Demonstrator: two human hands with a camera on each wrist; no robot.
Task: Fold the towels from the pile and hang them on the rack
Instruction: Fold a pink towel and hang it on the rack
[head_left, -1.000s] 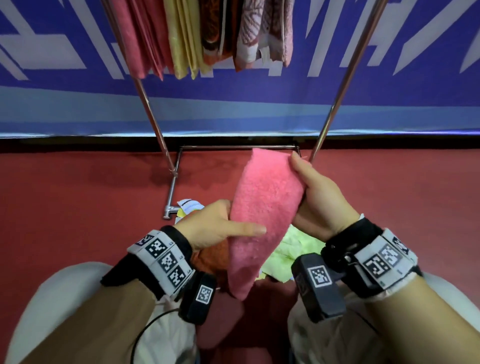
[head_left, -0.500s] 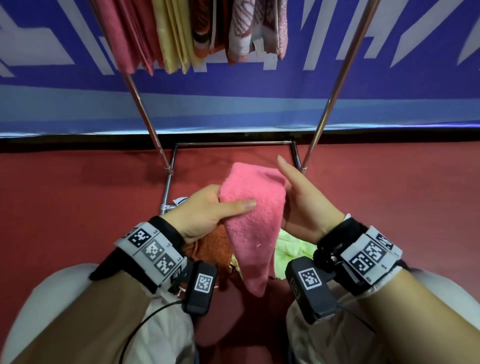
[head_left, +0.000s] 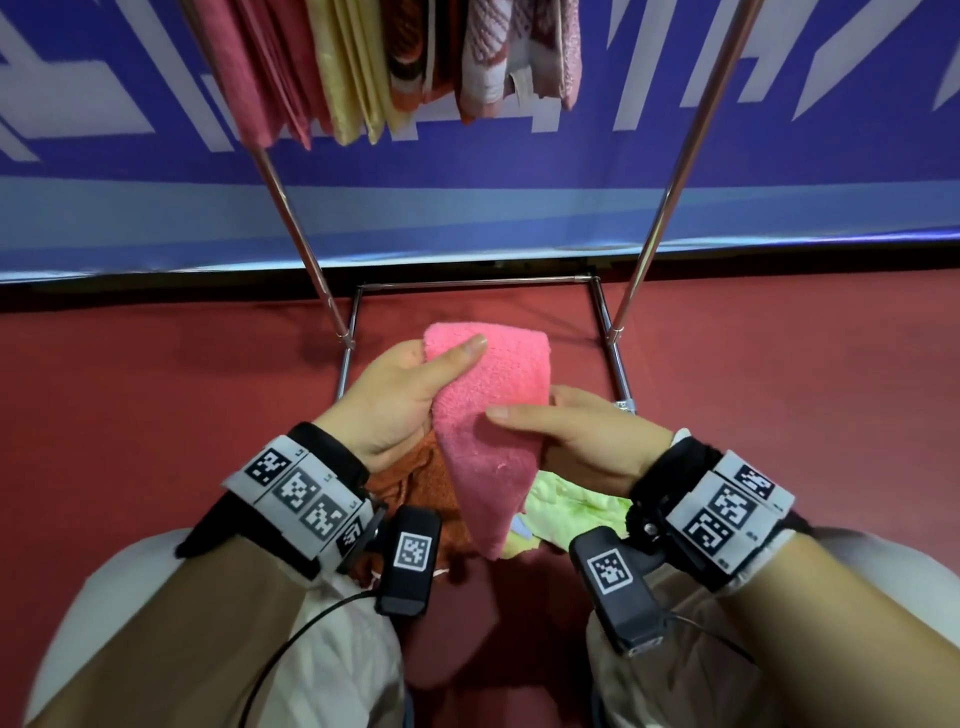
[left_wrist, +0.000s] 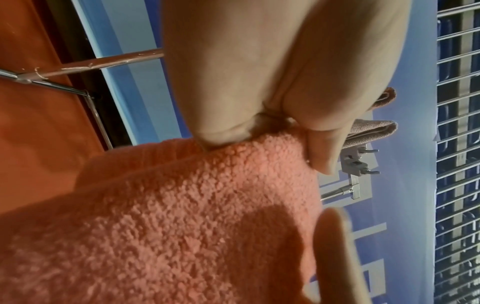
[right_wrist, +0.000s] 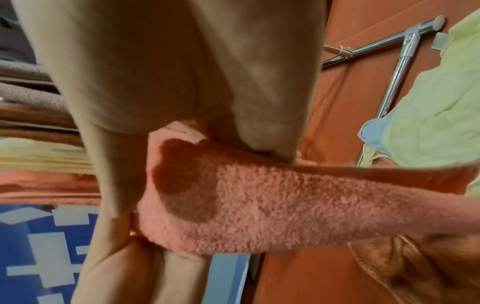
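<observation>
**Pink towel** (head_left: 488, 415): folded to a narrow strip and held in the air at centre, its loose end hanging toward 6 o'clock.

**Left hand** (head_left: 395, 410): at the towel's 10 o'clock, thumb over the top edge and fingers curled behind, pinching it.

**Right hand** (head_left: 592, 447): at 3 o'clock, thumb across the front at mid-length and fingers behind, gripping.

**Pile**: orange towel (head_left: 415, 483) and pale green towel (head_left: 571, 504), beneath the hands.

**Rack** (head_left: 670, 192): at 12 o'clock, with hung towels (head_left: 363, 67) crowded toward 11.

**Handling note**: the fold appears nearly finished. Match the edges, flatten the crease and keep both pinches firm so the layers do not slip.
</observation>
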